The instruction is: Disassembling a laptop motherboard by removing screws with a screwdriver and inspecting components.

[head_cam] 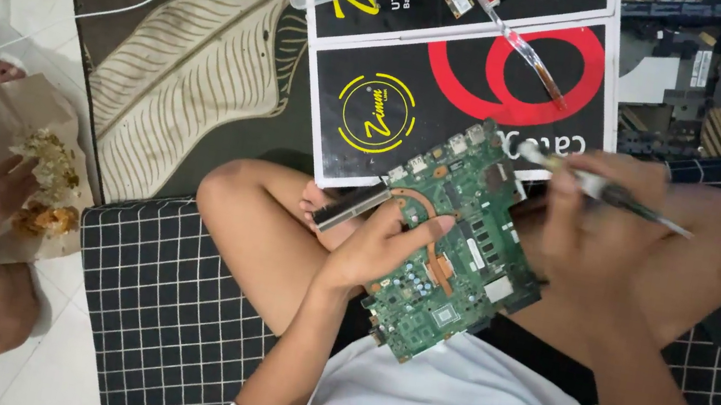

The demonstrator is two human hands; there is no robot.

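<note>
Hands closed: left hand (385,248) grips green circuit board (460,249); right hand (591,233) pinches screwdriver (611,191).

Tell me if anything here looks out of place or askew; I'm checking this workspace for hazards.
The green circuit board lies tilted across the person's lap rather than on a flat surface, steadied only by the left hand while the right hand works a thin tool at its edge. Nothing looks spilled or broken.

Even indoor light, soft shadows, right hand (591,233) motion-blurred.
</note>
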